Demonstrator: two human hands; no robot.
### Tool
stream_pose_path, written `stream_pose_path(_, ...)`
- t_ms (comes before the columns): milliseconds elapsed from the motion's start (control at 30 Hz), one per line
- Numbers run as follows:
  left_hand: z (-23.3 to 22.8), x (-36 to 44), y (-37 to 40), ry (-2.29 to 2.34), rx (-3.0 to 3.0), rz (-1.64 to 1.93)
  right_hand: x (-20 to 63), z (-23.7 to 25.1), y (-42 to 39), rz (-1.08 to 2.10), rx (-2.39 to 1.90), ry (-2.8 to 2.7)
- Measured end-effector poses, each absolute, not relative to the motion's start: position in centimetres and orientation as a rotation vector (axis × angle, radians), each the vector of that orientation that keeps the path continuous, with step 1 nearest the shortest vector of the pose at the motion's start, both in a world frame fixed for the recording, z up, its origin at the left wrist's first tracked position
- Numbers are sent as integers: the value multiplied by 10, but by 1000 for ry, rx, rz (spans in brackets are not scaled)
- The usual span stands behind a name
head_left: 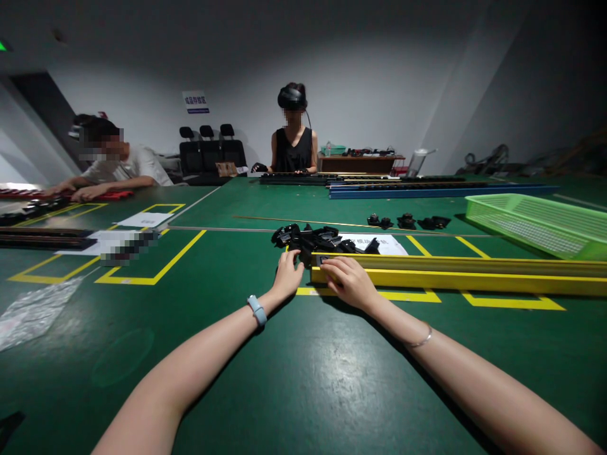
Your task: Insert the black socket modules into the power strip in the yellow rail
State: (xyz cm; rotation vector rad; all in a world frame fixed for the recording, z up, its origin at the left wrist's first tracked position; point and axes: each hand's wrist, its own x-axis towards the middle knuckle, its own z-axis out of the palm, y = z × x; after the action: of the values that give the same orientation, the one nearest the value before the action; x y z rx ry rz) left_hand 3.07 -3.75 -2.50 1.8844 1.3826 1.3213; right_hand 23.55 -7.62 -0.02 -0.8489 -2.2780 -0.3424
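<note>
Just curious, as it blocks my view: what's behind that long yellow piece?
Beyond the yellow piece: black parts near its left end, a partly covered printed sheet, and a green basket farther right. Whatever lies against its far side is hidden.

Shows near the back wall (370, 82) three black seats (213, 153), below a white sign (196, 101). Has also a brown desk (360, 165) and, left on the green table (227, 404), a crumpled plastic sheet (38, 309).

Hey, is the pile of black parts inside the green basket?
No, the pile of black parts lies at the left hand, apart from the basket on the right.
</note>
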Motion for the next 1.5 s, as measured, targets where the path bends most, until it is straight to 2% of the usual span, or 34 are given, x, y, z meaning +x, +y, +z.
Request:
stream_pose_path(400,-31,25,-23,1570,2039,993,236,-3,-73,-345,-884,-2229)
stream_pose_path(1133,-29,35,-14,1655,2041,941,240,-5,-71,-407,-966,-2205)
stream_pose_path(1500,-32,33,-14,1603,1867,1119,241,-4,-71,-410,-963,-2205)
